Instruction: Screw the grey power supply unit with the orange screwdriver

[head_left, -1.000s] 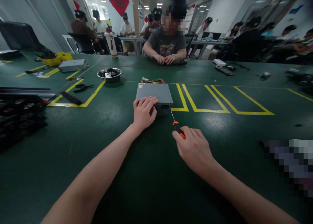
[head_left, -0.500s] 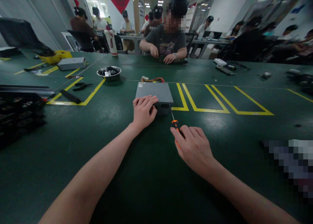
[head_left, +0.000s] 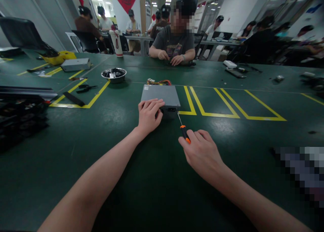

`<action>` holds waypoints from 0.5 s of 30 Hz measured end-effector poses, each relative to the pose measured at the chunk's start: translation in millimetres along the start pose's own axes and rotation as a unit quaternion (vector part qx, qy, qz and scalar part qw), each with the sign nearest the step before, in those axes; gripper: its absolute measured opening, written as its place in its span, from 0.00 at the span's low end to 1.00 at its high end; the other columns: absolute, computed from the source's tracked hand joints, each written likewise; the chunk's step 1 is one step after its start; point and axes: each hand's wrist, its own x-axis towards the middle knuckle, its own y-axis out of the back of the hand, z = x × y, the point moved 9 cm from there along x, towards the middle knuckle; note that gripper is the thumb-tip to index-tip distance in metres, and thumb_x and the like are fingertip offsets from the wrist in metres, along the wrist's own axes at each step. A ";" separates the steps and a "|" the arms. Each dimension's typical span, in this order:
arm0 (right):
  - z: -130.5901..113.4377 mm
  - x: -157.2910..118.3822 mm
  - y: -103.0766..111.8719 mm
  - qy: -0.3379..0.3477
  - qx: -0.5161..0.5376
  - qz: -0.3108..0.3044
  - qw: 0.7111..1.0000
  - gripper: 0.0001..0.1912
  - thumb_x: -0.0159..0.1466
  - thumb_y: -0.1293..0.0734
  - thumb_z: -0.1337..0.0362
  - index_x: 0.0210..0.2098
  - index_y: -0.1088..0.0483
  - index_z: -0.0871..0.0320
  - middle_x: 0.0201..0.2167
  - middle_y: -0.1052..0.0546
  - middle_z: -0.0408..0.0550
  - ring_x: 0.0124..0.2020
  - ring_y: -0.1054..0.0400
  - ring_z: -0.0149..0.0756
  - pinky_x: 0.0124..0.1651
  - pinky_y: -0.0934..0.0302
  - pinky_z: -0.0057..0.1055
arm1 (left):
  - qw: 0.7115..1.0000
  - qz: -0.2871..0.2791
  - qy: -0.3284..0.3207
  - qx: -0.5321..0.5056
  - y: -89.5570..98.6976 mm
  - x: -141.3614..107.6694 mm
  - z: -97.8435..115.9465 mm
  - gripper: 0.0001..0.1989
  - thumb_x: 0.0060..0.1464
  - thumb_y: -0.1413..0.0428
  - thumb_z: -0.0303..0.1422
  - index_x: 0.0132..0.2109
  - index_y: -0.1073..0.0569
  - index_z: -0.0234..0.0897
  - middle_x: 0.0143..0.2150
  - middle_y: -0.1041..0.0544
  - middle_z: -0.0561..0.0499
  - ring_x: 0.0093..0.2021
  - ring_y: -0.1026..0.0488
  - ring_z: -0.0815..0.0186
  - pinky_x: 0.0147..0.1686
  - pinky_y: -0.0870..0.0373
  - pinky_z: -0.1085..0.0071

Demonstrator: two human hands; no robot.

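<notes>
A grey metal power supply unit lies on the green table in front of me, its dark socket side facing my way. Coloured cables come out behind it. My left hand grips its near left corner, fingers over the top and thumb down at the front face. Closed around the handle of an orange and black screwdriver is my right hand. The screwdriver's thin shaft slants up to the unit's front right corner, where the tip appears to touch. What the tip meets is too small to make out.
A steel bowl of dark parts stands beyond on the left. Yellow tape marks the table. Another grey metal box sits far left, near stacked black parts. Across the table, a person works with both hands.
My right fingers have shifted on the screwdriver, and more of its handle now shows. My left hand and the power supply unit stay together. The view has moved slightly.
</notes>
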 end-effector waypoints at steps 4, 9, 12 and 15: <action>3.3 -1.0 -2.8 -0.006 0.031 -0.009 0.999 0.10 0.59 0.39 0.64 0.39 0.30 0.59 0.33 0.29 0.51 0.33 0.35 0.38 0.41 0.48 0.36 | 1.000 -0.001 0.004 0.002 -0.8 0.0 -1.0 0.15 0.52 0.52 0.25 0.45 0.31 0.45 0.49 0.26 0.55 0.52 0.34 0.62 0.52 0.48 0.58; 24.1 0.1 11.2 -0.110 0.113 0.042 0.987 0.28 0.63 0.46 0.48 0.48 0.37 0.67 0.26 0.28 0.49 0.24 0.37 0.33 0.30 0.48 0.30 | 1.000 0.003 -0.002 0.014 -0.1 -0.2 0.6 0.14 0.53 0.52 0.26 0.45 0.31 0.45 0.49 0.26 0.55 0.52 0.34 0.62 0.52 0.47 0.59; 28.5 -1.2 18.7 -0.133 0.100 0.067 0.984 0.18 0.64 0.45 0.56 0.39 0.35 0.66 0.21 0.31 0.45 0.20 0.40 0.29 0.27 0.50 0.27 | 1.000 0.005 -0.006 0.015 0.1 -0.4 1.4 0.14 0.53 0.52 0.26 0.45 0.31 0.44 0.49 0.26 0.55 0.52 0.34 0.63 0.52 0.47 0.60; 18.0 -1.0 21.9 -0.077 0.058 0.069 0.993 0.10 0.63 0.43 0.65 0.36 0.33 0.64 0.25 0.30 0.46 0.24 0.38 0.31 0.30 0.48 0.29 | 1.000 0.008 -0.009 0.014 0.1 -0.4 1.6 0.14 0.53 0.52 0.26 0.45 0.30 0.44 0.49 0.26 0.55 0.52 0.34 0.63 0.52 0.47 0.60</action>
